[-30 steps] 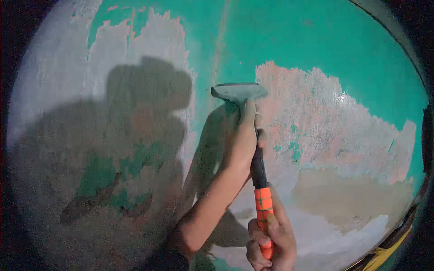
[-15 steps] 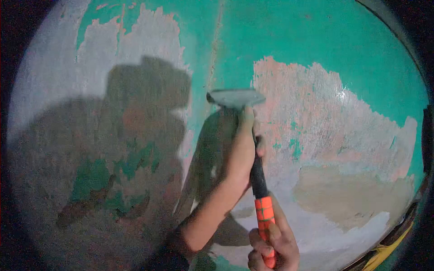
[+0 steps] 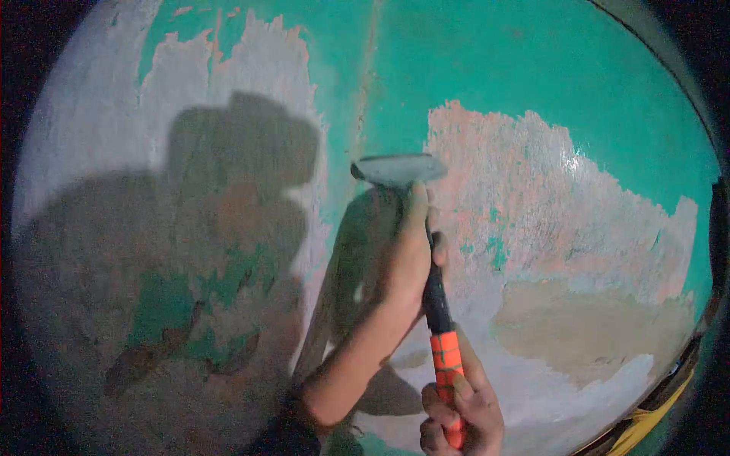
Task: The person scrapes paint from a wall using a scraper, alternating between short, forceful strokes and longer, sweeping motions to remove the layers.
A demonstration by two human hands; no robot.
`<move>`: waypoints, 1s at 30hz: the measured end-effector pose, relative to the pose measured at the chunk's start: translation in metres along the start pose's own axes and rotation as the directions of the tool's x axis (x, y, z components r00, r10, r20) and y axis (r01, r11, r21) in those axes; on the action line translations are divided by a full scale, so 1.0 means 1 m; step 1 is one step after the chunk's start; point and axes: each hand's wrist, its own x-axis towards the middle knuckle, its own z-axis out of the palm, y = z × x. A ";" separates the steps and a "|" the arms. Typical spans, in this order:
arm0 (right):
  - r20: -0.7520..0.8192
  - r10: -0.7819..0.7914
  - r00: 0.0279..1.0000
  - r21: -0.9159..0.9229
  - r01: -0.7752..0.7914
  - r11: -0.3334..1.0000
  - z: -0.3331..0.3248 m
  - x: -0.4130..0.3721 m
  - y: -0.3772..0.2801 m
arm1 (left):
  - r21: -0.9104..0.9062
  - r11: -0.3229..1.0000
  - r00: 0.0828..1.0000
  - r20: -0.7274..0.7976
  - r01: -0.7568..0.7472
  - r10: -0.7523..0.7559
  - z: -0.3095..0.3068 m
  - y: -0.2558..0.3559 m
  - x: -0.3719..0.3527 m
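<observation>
A long-handled scraper (image 3: 437,304) stands nearly upright in front of the wall, its wide flat head (image 3: 399,169) against the green strip beside a bare patch. My left hand (image 3: 414,235) reaches up from the lower left and is closed round the black upper shaft, just under the head. Lower down, my right hand (image 3: 465,414) wraps round the orange grip (image 3: 447,357) near its end. Green paint (image 3: 525,61) covers the wall's upper part, with ragged edges where it meets the bare areas.
Pale bare wall (image 3: 517,175) with pinkish streaks lies to the right, above a beige patch (image 3: 578,327). A large dark shadow (image 3: 236,175) falls over the left side. Something yellow (image 3: 646,425) hangs at the lower right edge.
The view has shifted slightly. The scraper head and both hands sit a touch lower in the picture, with the same hold on the shaft and grip.
</observation>
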 end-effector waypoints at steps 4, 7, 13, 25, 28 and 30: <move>0.011 -0.035 0.999 -0.034 0.035 0.999 0.001 0.003 0.001 | -0.070 0.997 0.999 0.041 -0.020 0.022 -0.006 -0.006 0.018; 0.007 -0.020 1.000 -0.034 0.020 0.999 -0.003 0.000 0.005 | -0.026 0.999 0.999 0.004 -0.034 0.034 -0.005 -0.004 0.006; 0.045 0.001 0.999 0.102 -0.006 0.995 -0.001 0.006 0.004 | -0.031 1.000 1.000 0.009 0.000 0.000 0.000 0.001 0.014; 0.016 0.015 1.000 0.137 -0.017 0.990 0.022 0.006 -0.009 | -0.139 0.986 0.996 0.029 0.090 -0.087 -0.001 0.004 0.034; 0.007 -0.052 0.999 0.053 0.052 0.997 0.020 0.004 -0.002 | -0.125 0.992 0.999 0.032 0.003 0.001 -0.003 0.001 0.027; 0.066 -0.088 0.994 0.029 0.086 0.996 0.020 0.008 -0.005 | -0.094 0.995 0.998 0.034 -0.040 0.044 0.001 0.014 0.023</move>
